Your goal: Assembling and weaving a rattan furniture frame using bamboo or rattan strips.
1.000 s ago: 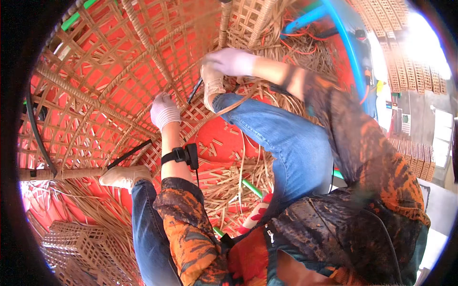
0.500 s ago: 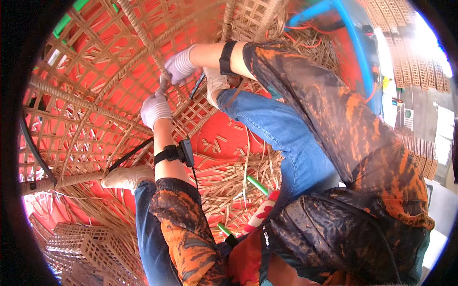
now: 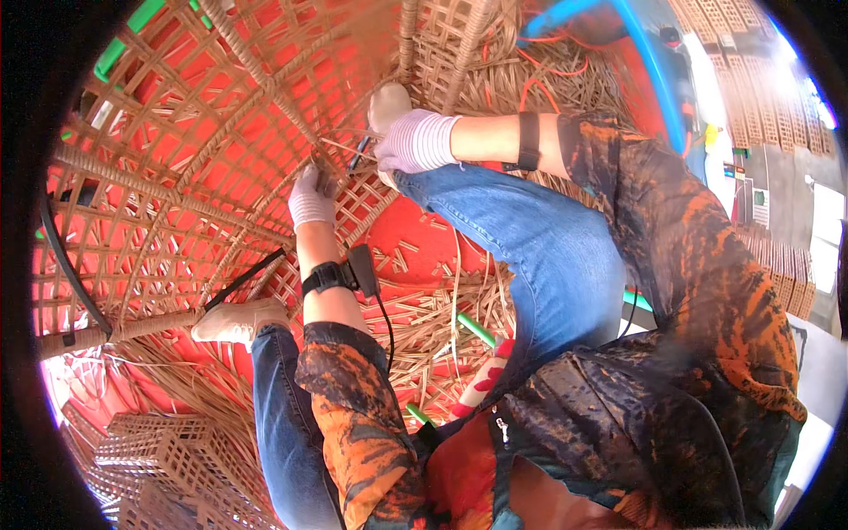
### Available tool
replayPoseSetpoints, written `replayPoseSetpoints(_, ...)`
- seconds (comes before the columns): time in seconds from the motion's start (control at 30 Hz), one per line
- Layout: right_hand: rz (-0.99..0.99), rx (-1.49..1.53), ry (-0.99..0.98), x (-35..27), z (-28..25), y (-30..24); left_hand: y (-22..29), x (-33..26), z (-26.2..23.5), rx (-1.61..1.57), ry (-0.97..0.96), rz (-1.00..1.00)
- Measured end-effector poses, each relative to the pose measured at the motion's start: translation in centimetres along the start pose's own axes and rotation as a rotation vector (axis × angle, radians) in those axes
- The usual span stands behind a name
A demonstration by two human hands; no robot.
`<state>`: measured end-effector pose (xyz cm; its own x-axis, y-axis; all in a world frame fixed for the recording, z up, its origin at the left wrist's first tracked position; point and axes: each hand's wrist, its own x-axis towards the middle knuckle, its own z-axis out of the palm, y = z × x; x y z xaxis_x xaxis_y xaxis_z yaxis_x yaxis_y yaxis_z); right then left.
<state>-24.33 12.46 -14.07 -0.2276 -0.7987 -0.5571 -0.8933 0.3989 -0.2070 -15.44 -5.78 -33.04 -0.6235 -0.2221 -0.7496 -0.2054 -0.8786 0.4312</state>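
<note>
A large woven wicker frame (image 3: 168,189) with strip-wrapped ribs fills the left and upper left. My left hand (image 3: 311,198), in a pale striped glove, is closed against the lattice near where the ribs meet; what its fingers pinch is hidden by blur. Apart from it to the right, my right hand (image 3: 412,143), gloved alike, is closed on a thin wicker strip (image 3: 346,148) running left toward the weave. Beside the right hand, a dark slim object (image 3: 359,152) lies against the lattice.
Loose cut strips (image 3: 433,340) cover the red floor sheet (image 3: 411,238) between my legs. My shoes (image 3: 238,320) are against the frame. Woven lattice pieces (image 3: 163,450) are stacked at the lower left. A blue frame (image 3: 649,66) stands at the upper right, near an orange cord (image 3: 530,88).
My right hand has moved right, away from the left hand and the rib, drawing the strip. My left hand has shifted slightly right and up.
</note>
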Motion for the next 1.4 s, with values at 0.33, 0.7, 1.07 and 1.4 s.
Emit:
replayPoseSetpoints(0.33,0.013,0.016,-0.164,-0.4,0.3,0.3,1.7,-3.0,5.3,0.298,0.134,0.075)
replayPoseSetpoints(0.7,0.185,0.041,0.246,-13.0,-3.1,1.5,-0.3,-4.6,8.7,0.077,0.063,0.045)
replayPoseSetpoints(1.07,0.799,0.349,0.210,-34.2,8.9,0.1,-0.2,-5.4,8.9,-0.172,0.031,0.155)
replayPoseSetpoints(1.4,0.595,0.098,-0.623,-27.3,10.0,2.2,1.6,-1.7,8.9,0.857,0.554,-0.050)
